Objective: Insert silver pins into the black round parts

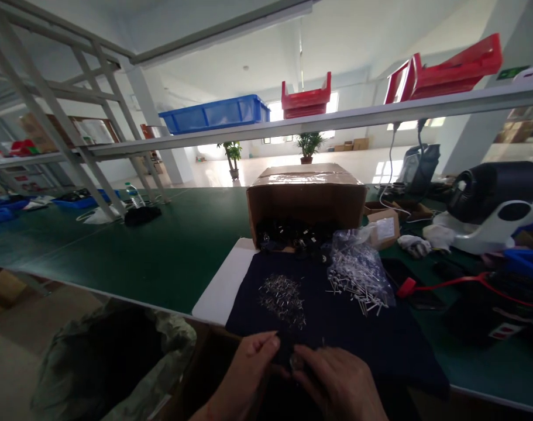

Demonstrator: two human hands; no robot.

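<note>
My left hand and my right hand meet at the near edge of a dark navy cloth. Both pinch a small dark part between their fingertips; a bit of metal glints at my right thumb. Just beyond them on the cloth lies a heap of small metal pins. Further right a clear plastic bag of longer pins spills onto the cloth. Behind the cloth a cardboard box lies on its side with black parts tumbling out.
The green bench runs left. A bag-lined box sits below at the left. A white and black machine and red cable lie at the right. Blue and red bins sit on a shelf above.
</note>
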